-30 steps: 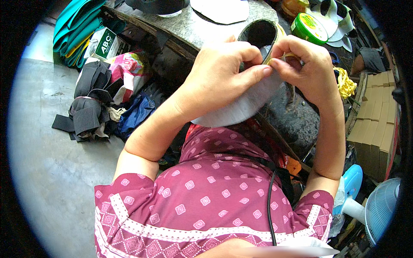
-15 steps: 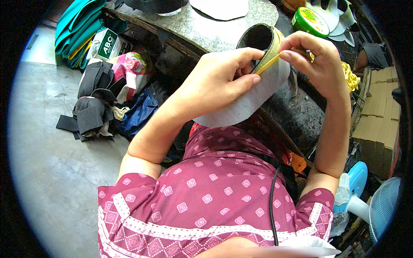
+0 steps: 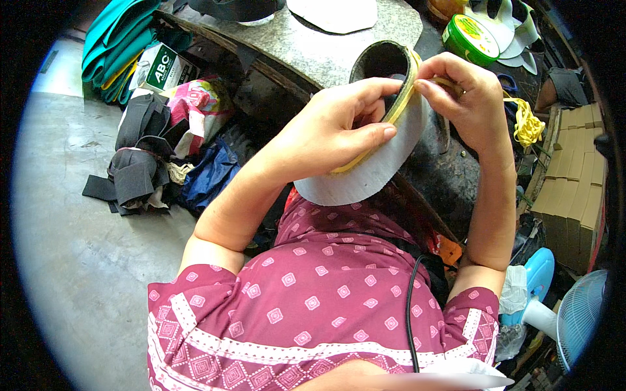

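A stiff grey-white piece (image 3: 385, 159), curved round a dark hollow opening, is held up in front of my chest; its exact kind I cannot tell. Along the rim of the opening runs a narrow yellow strip (image 3: 402, 104). My left hand (image 3: 349, 124) grips the near side of the rim, thumb outside and fingers reaching into the opening. At the far right of the rim, my right hand (image 3: 466, 91) pinches the yellow strip between thumb and forefinger. Part of the strip is hidden behind its fingers.
A grey worktop (image 3: 313, 55) lies ahead, bearing a white cut piece (image 3: 336, 14). To the right are a round green tub (image 3: 471, 39), a yellow tangle (image 3: 528, 124), stacked tan pieces (image 3: 570, 176) and a fan (image 3: 583, 319). Black cloth bundles (image 3: 137, 173) lie at left.
The curved piece has tilted, showing more yellow strip along its near rim. My right hand has moved slightly left and down, closer to the rim. The yellow tangle shows more fully.
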`<state>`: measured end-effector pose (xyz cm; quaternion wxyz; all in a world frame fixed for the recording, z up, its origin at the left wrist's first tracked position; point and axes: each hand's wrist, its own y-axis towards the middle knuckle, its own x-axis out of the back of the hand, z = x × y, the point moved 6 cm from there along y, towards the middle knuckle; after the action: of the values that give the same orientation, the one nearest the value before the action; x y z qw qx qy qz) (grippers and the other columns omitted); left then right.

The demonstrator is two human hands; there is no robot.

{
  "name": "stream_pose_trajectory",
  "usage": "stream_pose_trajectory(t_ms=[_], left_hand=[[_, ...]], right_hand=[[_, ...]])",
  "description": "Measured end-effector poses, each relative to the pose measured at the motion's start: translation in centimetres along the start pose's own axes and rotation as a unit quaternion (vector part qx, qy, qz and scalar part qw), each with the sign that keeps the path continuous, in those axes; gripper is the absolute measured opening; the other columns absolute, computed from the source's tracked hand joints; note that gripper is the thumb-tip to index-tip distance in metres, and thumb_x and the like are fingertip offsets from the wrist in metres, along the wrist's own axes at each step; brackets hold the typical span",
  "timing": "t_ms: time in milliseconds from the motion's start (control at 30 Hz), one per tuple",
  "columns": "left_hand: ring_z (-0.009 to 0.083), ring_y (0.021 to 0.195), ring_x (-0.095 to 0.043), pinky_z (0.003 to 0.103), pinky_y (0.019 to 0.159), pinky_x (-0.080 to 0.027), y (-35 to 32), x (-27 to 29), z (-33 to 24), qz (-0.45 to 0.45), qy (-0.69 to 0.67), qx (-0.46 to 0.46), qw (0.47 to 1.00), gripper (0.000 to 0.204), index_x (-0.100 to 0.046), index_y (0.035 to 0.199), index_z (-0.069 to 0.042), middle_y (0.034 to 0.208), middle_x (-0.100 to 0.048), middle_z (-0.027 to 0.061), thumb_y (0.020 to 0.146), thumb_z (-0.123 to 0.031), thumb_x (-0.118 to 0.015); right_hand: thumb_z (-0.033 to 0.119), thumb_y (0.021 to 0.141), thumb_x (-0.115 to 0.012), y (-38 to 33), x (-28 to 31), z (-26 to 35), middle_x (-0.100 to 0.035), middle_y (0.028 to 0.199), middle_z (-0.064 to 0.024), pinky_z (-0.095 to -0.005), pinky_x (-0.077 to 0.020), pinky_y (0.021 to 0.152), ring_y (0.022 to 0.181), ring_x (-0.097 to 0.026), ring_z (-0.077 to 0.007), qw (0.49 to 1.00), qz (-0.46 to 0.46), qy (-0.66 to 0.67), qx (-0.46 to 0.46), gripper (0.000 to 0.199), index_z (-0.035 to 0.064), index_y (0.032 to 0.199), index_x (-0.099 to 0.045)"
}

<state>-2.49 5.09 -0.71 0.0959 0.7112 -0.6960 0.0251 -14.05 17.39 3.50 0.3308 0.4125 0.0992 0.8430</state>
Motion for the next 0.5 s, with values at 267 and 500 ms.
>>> stream_pose_trajectory(t_ms=[267,500], left_hand=[[0.0051,0.085,-0.057,0.022,0.076,-0.048,-0.3,1.1,1.2,-0.059,-0.031,0.036,0.997,0.022,-0.060,0.109,0.001,0.095,-0.062,-0.0012,0.091,-0.010,-0.068],[0.0036,0.084,-0.054,0.019,0.074,-0.046,-1.3,1.2,2.1,-0.045,0.002,0.043,0.998,0.030,-0.059,0.118,0.001,0.090,-0.060,-0.0018,0.091,-0.006,-0.066]], right_hand=[[0.017,0.076,-0.078,-0.7,-2.5,0.8,-0.064,0.073,-0.0063,-0.0285,-0.0506,0.058,0.060,-0.062,-0.0188,0.999,0.027,-0.021,0.016,0.016,0.0113,0.088,-0.068],[-0.001,0.073,-0.075,-0.4,-1.3,0.9,-0.061,0.076,-0.0052,-0.0268,-0.0477,0.063,0.069,-0.059,-0.0155,0.994,0.089,-0.037,0.057,0.015,0.0022,0.085,-0.067]])
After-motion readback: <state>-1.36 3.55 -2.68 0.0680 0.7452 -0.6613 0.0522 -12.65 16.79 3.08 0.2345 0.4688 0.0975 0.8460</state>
